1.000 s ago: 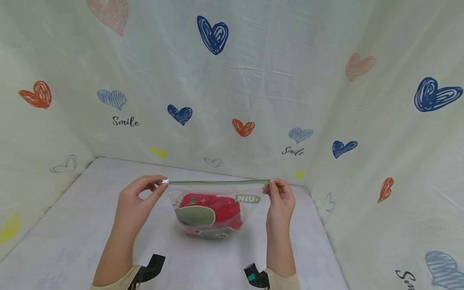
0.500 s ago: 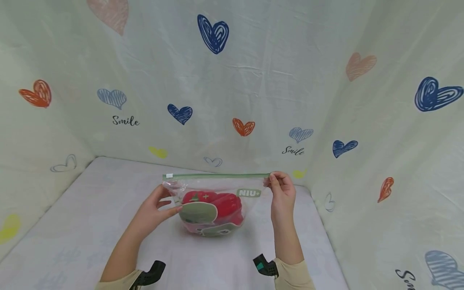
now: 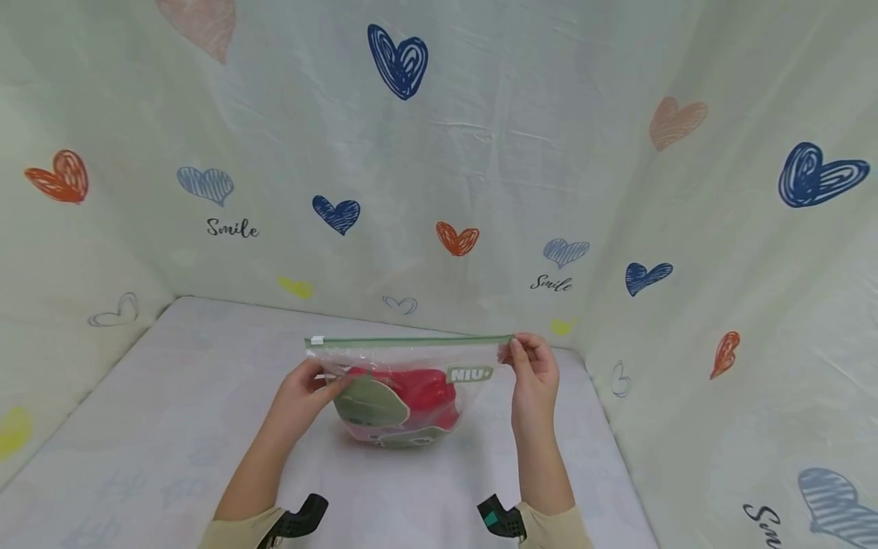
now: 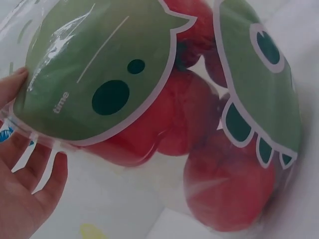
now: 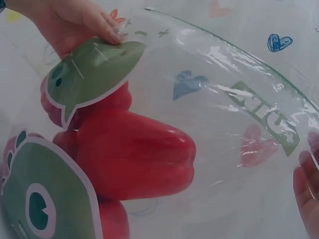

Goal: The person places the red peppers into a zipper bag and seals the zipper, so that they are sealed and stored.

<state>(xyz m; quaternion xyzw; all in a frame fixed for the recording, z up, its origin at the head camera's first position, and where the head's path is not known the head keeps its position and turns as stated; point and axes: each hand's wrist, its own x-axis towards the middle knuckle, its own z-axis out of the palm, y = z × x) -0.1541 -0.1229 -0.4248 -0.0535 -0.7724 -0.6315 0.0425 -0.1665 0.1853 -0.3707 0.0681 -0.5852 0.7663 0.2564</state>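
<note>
A clear slider zip bag (image 3: 411,355) with green prints and a green top strip stands on the table in the head view. Its white slider (image 3: 316,341) sits at the strip's left end. Inside lie red bell peppers (image 5: 134,154) and a rounder red piece (image 4: 229,184), partly hidden by the prints. My left hand (image 3: 295,400) pinches the bag's left side below the strip, thumb in front and other fingers behind, as the left wrist view (image 4: 30,184) confirms. With thumb and fingertips, my right hand (image 3: 535,381) pinches the strip's right end.
The pale table (image 3: 411,503) runs back to a curtain (image 3: 494,168) printed with hearts and words. Curtain walls stand at the left and right too. Black wrist cameras (image 3: 299,518) are strapped on both forearms.
My left hand has let go of the slider end, dropped down, and now pinches the bag's left side. My right hand keeps its grip; the bag's top rose slightly, then sank again.
</note>
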